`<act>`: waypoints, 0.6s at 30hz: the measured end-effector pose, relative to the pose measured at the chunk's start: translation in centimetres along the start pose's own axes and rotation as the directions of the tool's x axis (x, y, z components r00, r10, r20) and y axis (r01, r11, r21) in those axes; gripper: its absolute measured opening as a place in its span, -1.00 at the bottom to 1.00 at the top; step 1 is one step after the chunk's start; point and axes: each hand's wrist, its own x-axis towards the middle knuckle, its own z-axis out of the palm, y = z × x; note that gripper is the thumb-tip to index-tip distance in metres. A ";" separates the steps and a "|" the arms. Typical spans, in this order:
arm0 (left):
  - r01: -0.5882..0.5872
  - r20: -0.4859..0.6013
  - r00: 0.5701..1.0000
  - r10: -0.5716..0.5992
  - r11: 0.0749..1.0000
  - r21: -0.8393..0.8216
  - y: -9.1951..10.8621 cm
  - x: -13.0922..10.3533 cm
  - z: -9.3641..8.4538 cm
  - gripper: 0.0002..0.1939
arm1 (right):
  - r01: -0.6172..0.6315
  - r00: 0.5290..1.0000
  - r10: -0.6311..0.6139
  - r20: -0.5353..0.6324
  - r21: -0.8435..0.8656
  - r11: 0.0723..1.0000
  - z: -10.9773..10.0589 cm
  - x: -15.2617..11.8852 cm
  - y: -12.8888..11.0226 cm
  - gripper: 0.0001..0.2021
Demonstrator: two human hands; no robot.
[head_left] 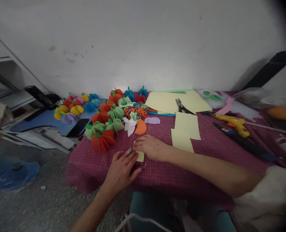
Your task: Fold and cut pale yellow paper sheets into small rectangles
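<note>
A small piece of pale yellow paper [141, 157] lies near the front of the checked red cloth, largely covered by both hands. My left hand [122, 169] rests over its left side, fingers stretched out and thumb apart. From the right, my right hand [150, 146] reaches across, its fingers closed together at the paper's upper edge and meeting the left fingertips. Whatever lies beneath those fingers is hidden. Just beyond are an orange paper cutout [140, 127], lilac paper cutouts [152, 120] and white paper pieces [130, 125].
Folded paper pumpkins [103, 140] crowd the left of the table [157, 174]; more sit on a blue surface [46, 120]. Yellow sheets [187, 129], larger sheets [162, 100] and black-handled cutters [183, 108] lie behind. A yellow glue gun [234, 124] is at right.
</note>
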 end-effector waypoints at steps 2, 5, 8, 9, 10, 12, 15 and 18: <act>-0.015 -0.002 1.000 0.015 1.000 0.025 -0.3 -0.2 0.3 -0.62 | 0.026 1.000 -0.026 -0.007 -0.058 0.998 0.7 -0.2 0.5 -0.70; -0.077 -0.002 0.997 0.078 0.993 0.095 -1.0 -0.6 0.9 -0.59 | 0.007 0.999 -0.012 -0.032 -0.134 0.991 1.2 -0.6 1.1 -0.70; -0.090 0.001 0.996 0.091 0.984 0.151 -1.8 -0.9 1.6 -0.51 | -0.004 0.999 -0.002 -0.033 -0.172 0.985 1.4 -0.6 1.4 -0.72; -0.100 0.005 0.995 0.100 0.982 0.158 -2.1 -0.9 1.7 -0.49 | -0.008 0.999 0.002 -0.033 -0.178 0.984 1.4 -0.5 1.4 -0.73; -0.107 0.008 0.994 0.107 0.981 0.164 -2.2 -1.0 1.8 -0.47 | -0.018 0.999 0.013 -0.033 -0.183 0.983 1.3 -0.4 1.5 -0.73; -0.117 0.030 0.993 0.113 0.978 0.175 -2.5 -1.1 1.9 -0.41 | -0.055 0.998 0.050 -0.032 -0.187 0.981 1.0 -0.3 1.8 -0.73; -0.123 0.070 0.991 0.111 0.973 0.196 -2.5 -1.5 1.9 -0.33 | -0.130 0.992 0.129 -0.018 -0.140 0.982 -0.8 -0.9 3.0 -0.72; -0.124 0.081 0.991 0.109 0.968 0.219 -2.4 -1.8 2.0 -0.29 | -0.347 0.937 0.346 -0.040 -0.040 0.937 -3.7 -3.6 5.3 -0.66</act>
